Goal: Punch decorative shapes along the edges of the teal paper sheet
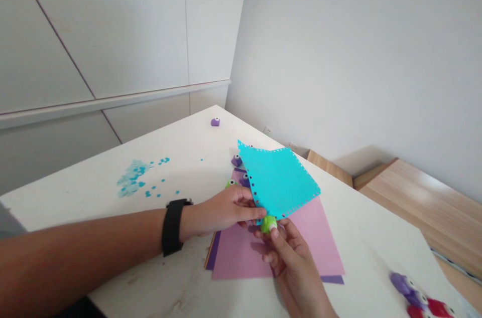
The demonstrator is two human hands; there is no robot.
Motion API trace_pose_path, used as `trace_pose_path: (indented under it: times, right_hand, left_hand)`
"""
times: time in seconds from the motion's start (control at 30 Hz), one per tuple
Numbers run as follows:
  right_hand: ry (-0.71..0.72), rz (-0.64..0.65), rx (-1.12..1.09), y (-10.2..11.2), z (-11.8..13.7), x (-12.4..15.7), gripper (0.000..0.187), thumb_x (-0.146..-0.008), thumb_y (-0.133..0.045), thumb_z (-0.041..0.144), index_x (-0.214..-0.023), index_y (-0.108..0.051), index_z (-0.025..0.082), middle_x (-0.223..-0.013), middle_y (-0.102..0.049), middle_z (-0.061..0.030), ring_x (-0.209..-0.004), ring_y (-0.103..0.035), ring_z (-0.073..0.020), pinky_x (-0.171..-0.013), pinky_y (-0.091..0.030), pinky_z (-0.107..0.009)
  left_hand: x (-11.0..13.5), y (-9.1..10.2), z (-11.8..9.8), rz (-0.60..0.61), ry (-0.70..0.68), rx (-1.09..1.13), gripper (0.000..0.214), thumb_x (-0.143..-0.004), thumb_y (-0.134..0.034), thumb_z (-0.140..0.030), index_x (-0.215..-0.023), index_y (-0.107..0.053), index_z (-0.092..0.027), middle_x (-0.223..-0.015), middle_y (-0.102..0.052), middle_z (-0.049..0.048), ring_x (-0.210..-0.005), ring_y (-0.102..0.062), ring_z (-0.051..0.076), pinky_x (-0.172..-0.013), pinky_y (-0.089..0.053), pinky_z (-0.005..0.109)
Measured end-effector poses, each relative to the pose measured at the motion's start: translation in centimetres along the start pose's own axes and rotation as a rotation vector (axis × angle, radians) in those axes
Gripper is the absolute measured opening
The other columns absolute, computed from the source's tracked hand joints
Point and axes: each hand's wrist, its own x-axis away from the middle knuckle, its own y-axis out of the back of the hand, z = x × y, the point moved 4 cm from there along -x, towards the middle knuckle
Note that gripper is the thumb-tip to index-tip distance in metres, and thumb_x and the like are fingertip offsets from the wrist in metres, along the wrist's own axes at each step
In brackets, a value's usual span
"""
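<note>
My left hand point(226, 210), with a black watch point(172, 226) on the wrist, pinches the near edge of a turquoise paper sheet point(276, 177) whose borders are punched with small holes. My right hand point(288, 253) grips a small green paper punch point(268, 223) clamped at the sheet's lower corner. The sheet is held tilted above a stack of pink paper point(259, 250) and purple paper point(331, 279) lying on the white table point(113, 258).
Turquoise punched bits point(136, 180) lie scattered at the table's left. Small purple punches sit behind the sheet point(236, 160) and far back point(215, 122). More purple and red punches point(414, 298) lie at the near right corner. A wooden bench point(425, 207) stands right.
</note>
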Motion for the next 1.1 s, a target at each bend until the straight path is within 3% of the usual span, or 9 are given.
trace_pose_path:
  times: [0.17,0.4,0.63,0.87,1.1]
  right_hand:
    - [0.016,0.025,0.068,-0.41,-0.07,0.15,0.048,-0.076,-0.082,0.031,-0.119,-0.061,0.023,-0.109,-0.070,-0.0087,-0.089,-0.070,-0.0208,-0.054,-0.052,-0.019]
    - [0.025,-0.016,0.116,0.10,-0.17,0.08,0.034,-0.077,-0.081,0.034,-0.105,-0.069,0.017,-0.106,-0.071,-0.0102,-0.088,-0.070,-0.0205,-0.056,-0.051,-0.020]
    - [0.043,0.002,0.132,0.28,-0.09,0.18,0.032,-0.076,-0.082,0.032,-0.103,-0.071,0.017,-0.099,-0.072,-0.0097,-0.089,-0.070,-0.0204,-0.053,-0.048,-0.018]
    - [0.063,0.033,0.192,0.31,-0.07,0.13,0.029,-0.080,-0.078,0.033,-0.103,-0.070,0.016,-0.096,-0.072,-0.0093,-0.081,-0.067,-0.0180,-0.054,-0.047,-0.020]
    - [0.067,0.043,0.199,0.33,0.08,0.13,0.026,-0.083,-0.075,0.035,-0.100,-0.070,0.016,-0.093,-0.071,-0.0088,-0.080,-0.066,-0.0179,-0.054,-0.047,-0.022]
  left_hand:
    - [0.08,0.03,0.29,-0.004,0.030,-0.028,0.029,-0.087,-0.066,-0.044,-0.094,-0.071,-0.016,-0.079,-0.066,0.0010,-0.067,-0.057,0.011,-0.060,-0.046,0.020]
    - [0.01,0.63,0.18,-0.013,0.035,-0.123,0.033,-0.085,-0.068,-0.047,-0.079,-0.069,-0.014,-0.067,-0.061,-0.0005,-0.058,-0.051,0.010,-0.055,-0.039,0.021]
    - [-0.04,0.86,0.14,0.017,0.074,-0.068,0.032,-0.081,-0.073,-0.045,-0.091,-0.071,-0.015,-0.074,-0.067,0.0010,-0.061,-0.054,0.011,-0.057,-0.040,0.022]
    - [0.13,0.88,0.30,-0.026,0.141,-0.050,0.035,-0.077,-0.076,-0.048,-0.091,-0.072,-0.016,-0.072,-0.065,0.0000,-0.061,-0.055,0.012,-0.058,-0.042,0.022]
    - [0.12,0.89,0.09,-0.005,0.091,-0.134,0.037,-0.078,-0.074,-0.051,-0.089,-0.072,-0.016,-0.071,-0.066,0.0005,-0.062,-0.058,0.013,-0.057,-0.043,0.022]
